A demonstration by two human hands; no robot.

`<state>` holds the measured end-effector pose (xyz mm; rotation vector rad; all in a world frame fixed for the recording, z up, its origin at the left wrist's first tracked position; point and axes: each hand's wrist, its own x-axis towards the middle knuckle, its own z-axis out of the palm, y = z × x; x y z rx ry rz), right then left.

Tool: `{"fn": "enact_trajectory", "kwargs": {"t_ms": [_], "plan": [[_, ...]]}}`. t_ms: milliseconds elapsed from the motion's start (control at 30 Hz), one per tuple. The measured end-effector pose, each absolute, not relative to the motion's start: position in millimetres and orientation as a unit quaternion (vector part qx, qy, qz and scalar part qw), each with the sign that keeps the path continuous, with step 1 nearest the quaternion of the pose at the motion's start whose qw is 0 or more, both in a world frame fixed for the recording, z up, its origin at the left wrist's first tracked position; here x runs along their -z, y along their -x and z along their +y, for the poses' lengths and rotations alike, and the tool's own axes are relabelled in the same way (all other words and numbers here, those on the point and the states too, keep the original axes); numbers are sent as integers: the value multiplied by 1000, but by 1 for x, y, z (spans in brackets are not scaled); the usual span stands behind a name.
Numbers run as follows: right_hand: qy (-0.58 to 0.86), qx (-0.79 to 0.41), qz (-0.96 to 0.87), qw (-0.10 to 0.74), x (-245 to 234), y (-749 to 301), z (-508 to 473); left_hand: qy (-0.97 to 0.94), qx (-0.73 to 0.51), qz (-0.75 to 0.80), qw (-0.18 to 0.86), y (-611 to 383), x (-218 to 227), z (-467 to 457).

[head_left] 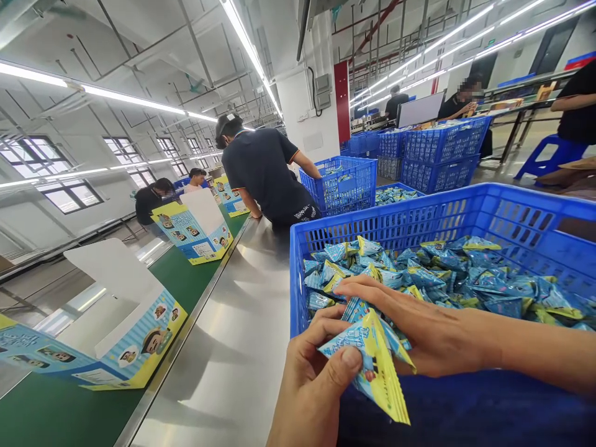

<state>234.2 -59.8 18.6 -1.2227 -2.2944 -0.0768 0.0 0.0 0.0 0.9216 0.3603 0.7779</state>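
Note:
My left hand [316,379] grips a blue and yellow triangular snack packet [372,360], thumb pressed on its front and the crimped yellow edge pointing down to the right. Behind it are more packets of the same kind, partly covered by my fingers. My right hand [433,329] reaches in from the right and curves over these packets, holding them against my left hand; its thumb is hidden. Both hands are at the near side of a blue plastic crate [395,223], which holds a heap of the same packets [433,273].
Left of the crate runs a steel ledge [242,310] beside a green conveyor belt [162,273]. Open printed cartons [139,341] stand on the belt. Ahead, a person in a dark shirt [265,167] reaches into another blue crate [354,192]. More stacked crates [442,149] stand behind.

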Motion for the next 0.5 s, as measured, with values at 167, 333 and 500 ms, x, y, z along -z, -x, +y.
{"fn": "enact_trajectory", "kwargs": {"t_ms": [167, 333, 500], "plan": [[479, 7, -822, 308, -17, -252, -44, -376, -423, 190, 802, 5, -7, 8], [672, 12, -699, 245, -15, -319, -10, -346, -510, 149, 774, 18, -18, 25], [767, 20, -640, 44, 14, -386, 5, -345, -602, 193, 694, 27, -22, 38]]}}
